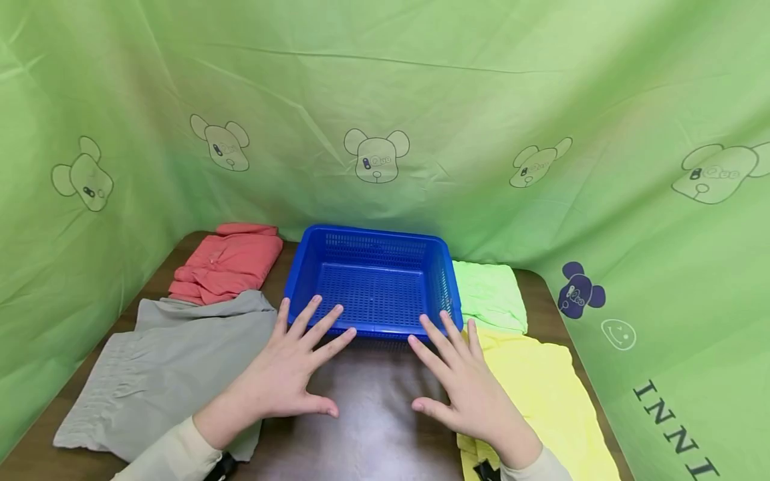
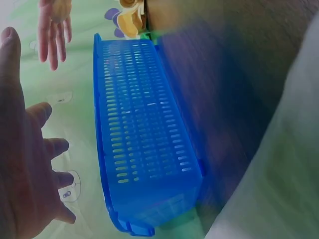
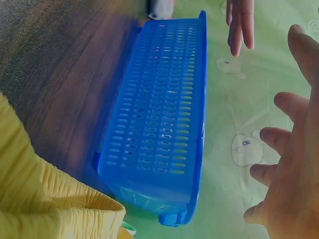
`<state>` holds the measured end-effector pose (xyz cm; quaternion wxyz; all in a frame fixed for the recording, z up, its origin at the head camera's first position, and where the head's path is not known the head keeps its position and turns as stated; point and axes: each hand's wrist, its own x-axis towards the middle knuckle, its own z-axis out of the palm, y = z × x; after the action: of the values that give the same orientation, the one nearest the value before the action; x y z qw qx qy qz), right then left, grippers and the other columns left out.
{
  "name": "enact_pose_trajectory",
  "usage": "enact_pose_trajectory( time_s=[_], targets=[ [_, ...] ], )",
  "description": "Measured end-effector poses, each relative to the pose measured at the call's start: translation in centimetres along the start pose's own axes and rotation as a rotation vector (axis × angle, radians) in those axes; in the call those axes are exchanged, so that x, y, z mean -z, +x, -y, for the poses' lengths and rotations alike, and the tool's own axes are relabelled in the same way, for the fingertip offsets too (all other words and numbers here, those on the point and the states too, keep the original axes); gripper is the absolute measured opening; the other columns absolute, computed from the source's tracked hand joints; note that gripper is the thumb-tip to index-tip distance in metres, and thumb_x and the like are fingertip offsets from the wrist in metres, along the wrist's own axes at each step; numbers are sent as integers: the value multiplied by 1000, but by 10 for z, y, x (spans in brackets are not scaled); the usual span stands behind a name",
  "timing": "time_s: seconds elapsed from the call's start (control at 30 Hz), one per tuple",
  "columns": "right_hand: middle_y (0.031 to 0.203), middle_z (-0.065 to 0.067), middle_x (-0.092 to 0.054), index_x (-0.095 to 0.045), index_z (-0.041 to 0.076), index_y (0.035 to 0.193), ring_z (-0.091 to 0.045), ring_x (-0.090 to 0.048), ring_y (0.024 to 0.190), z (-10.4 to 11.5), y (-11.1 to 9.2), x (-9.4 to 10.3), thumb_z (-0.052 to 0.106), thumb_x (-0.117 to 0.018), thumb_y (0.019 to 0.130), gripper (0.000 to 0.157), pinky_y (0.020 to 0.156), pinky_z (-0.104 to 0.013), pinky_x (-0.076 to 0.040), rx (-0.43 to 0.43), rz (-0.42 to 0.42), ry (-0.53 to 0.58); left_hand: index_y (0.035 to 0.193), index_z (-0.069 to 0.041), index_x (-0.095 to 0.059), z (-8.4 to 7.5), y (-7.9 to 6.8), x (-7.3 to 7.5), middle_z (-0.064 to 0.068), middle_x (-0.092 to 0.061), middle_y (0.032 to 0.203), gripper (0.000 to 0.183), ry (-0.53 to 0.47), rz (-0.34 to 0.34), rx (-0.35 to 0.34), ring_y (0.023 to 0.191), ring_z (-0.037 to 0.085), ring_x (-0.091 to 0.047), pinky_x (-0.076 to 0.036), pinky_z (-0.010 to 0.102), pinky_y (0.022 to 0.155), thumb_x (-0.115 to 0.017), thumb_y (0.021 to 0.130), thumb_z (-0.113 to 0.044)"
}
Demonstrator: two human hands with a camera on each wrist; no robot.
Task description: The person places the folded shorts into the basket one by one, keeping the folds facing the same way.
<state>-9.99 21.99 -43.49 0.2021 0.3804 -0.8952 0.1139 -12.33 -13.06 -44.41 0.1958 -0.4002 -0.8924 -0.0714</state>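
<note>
Basket (image 1: 373, 294) sits on the table (image 1: 367, 417) just past the fingertips, long axis running left to right. Left hand (image 1: 287, 371) and right hand (image 1: 468, 381) look about equally close, fingers spread wide, holding nothing.

Bright, diffuse light fills the head view, leaving a pale sheen on the brown wood-grain table (image 1: 369, 401) and soft shadow under the blue perforated plastic basket (image 1: 373, 287). Both wrist views look hazier; in the left, the grey cloth garment (image 2: 279, 174) is blurred.
</note>
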Motion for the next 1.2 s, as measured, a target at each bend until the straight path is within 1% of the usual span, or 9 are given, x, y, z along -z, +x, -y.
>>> enact_pose_trajectory(
  time_s=[0.1,0.17,0.4,0.5,0.63,0.73,0.8,0.93,1.2],
  targets=[
    [167,-16,-28,-43,14,156,-51,-22,151,0,0,2,76,-30,98,86,120,-67,7,3,-13,-3,161,-28,-34,-4,1,0,11,-14,172,116,-16,-6,4,155,47,-10,-9,83,109,-62,67,-90],
    [166,-16,-29,-43,14,156,-51,-23,151,0,-1,5,76,-30,98,86,121,-67,6,1,-19,-8,161,-27,-34,-8,2,-1,11,-14,172,116,-32,-8,7,155,47,-9,-9,83,109,-64,67,-88],
    [166,-16,-31,-43,14,157,-51,-24,150,-3,-4,10,76,-30,99,86,121,-68,4,-8,-31,-28,161,-28,-33,-18,7,-5,9,-13,172,112,-40,-18,16,156,45,-9,-8,81,111,-50,73,-95],
    [165,-17,-33,-44,13,156,-51,-25,150,-3,-5,10,75,-31,99,85,121,-68,3,0,-44,-28,162,-29,-33,-20,8,-5,8,-14,172,112,-43,-17,20,156,44,-10,-9,80,112,-50,73,-94],
    [164,-17,-35,-43,13,156,-49,-25,151,-4,-11,14,74,-35,99,84,122,-65,4,-11,-55,-12,163,-30,-29,-27,11,-4,7,-12,172,114,-70,3,29,157,42,-8,-10,80,112,-58,71,-91],
    [164,-17,-35,-44,11,156,-47,-25,151,-6,-15,17,72,-38,100,83,124,-62,4,-32,-60,6,164,-33,-23,-33,13,-3,5,-10,173,114,-90,16,38,158,40,-6,-11,79,113,-56,72,-92],
    [164,-17,-35,-44,9,155,-47,-26,151,-8,-16,18,71,-38,100,83,124,-61,4,-43,-63,11,164,-34,-19,-35,13,-3,4,-8,173,113,-90,18,45,158,38,-4,-11,78,114,-51,74,-94],
    [164,-18,-35,-44,9,155,-48,-29,149,-11,-17,19,71,-39,100,83,125,-58,4,-65,-61,12,164,-34,-20,-40,15,-2,4,-9,173,111,-111,-7,47,158,37,-6,-13,76,115,-46,75,-95],
    [164,-16,-35,-41,12,157,-46,-27,150,-16,-25,28,69,-44,99,82,126,-57,3,-135,-67,23,165,-33,-16,-58,25,-6,3,-5,173,114,-179,3,38,159,33,-4,-16,72,118,-60,75,-89]
  ],
)
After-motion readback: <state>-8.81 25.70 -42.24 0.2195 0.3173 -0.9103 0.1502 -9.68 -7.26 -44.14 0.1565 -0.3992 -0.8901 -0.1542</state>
